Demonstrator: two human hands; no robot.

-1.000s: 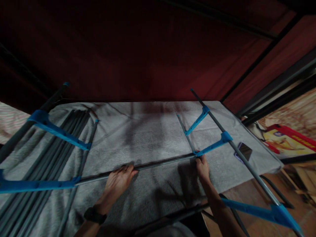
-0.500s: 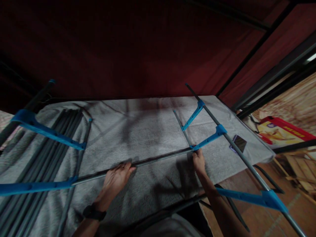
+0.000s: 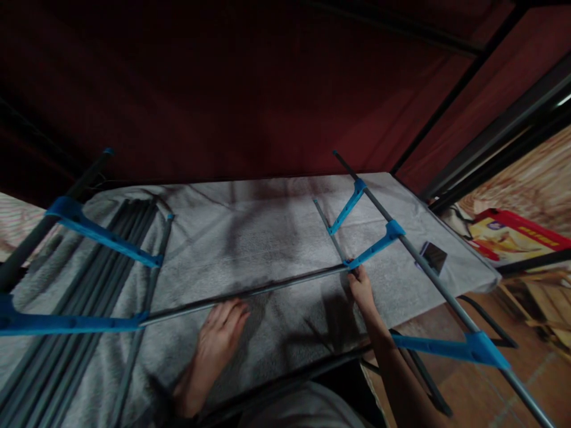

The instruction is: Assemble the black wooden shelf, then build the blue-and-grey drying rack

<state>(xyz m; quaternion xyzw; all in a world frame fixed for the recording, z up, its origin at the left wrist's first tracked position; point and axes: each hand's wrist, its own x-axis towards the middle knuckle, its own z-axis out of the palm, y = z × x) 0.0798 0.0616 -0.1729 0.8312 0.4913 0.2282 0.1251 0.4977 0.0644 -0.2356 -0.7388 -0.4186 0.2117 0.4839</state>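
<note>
— In the head view, where is the grey rod (image 3: pixel 285 285)?
— It crosses the lower centre. Right of centre, the right hand (image 3: pixel 362 288) grips the blue connector (image 3: pixel 372 250) at the rod's end.
— And the left hand (image 3: pixel 223 330)?
— Lower left, fingers loose beside the rod; contact, I cannot tell.

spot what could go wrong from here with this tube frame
The crossbar might slip or twist: the left hand is open, not wrapped around it, while the right hand holds only its right end, at a blue bracket.
The phone appears right by the long tube, so a nudge there could knock it.
The left brackets cross over the loose tubes in view, so moving them could perhaps snag or roll those.
</note>
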